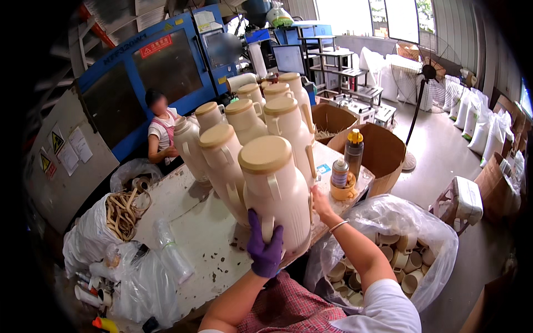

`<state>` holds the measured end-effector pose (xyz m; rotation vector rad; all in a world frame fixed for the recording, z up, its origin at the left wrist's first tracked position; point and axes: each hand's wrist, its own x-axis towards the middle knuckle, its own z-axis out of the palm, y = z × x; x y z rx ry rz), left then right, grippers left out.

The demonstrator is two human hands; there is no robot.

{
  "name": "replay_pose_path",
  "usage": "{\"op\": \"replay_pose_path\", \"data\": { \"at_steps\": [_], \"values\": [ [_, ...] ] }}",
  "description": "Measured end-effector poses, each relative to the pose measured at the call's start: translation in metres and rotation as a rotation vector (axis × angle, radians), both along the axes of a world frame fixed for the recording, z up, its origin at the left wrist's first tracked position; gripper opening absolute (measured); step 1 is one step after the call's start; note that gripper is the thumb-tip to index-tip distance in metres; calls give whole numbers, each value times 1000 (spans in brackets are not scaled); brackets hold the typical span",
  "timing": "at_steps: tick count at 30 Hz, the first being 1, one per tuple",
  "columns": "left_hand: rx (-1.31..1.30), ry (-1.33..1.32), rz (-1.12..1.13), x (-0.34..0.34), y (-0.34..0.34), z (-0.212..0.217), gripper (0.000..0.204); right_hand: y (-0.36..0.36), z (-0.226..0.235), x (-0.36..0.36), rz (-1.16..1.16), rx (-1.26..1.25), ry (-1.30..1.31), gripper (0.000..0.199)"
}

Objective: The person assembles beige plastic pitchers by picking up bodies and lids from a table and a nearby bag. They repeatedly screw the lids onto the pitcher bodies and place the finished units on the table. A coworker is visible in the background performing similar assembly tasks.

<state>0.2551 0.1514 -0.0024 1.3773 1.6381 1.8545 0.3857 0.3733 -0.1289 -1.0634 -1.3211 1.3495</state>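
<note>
My purple-gloved left hand (265, 250) is holding the big jug (277, 200), fingers half curled. My right hand (320, 202) is resting right beside it; I can't tell its grip.

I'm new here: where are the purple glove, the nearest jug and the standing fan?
Purple glove (264, 251): head view, its back.
Nearest jug (285, 207): head view, its pale body.
Standing fan (428, 72): head view, its dark hub.

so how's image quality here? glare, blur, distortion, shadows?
Head view: windows mostly blown out to white; head view: frame corners black, fisheye tilts the corrugated wall at right; head view: a round patch by the blue machine smeared, front jug fairly clear; head view: soft shadows on the tabletop near the jug bases.
</note>
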Motion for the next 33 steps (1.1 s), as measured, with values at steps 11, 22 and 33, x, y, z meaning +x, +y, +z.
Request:
{"op": "replay_pose_path", "data": {
  "at_steps": [11, 22, 33],
  "values": [
    [105, 202, -358, 17, 46, -12, 69, -139, -188, 180, -729, 201, -888, 22],
    [-112, 290, 294, -284, 23, -79, 30, -204, -299, 207, -44, -539, -1263, 96],
    [-357, 461, 402, -397, 262, -4, 59, -140, -223, 192, 179, -415, -1341, 96]
  ]
}}
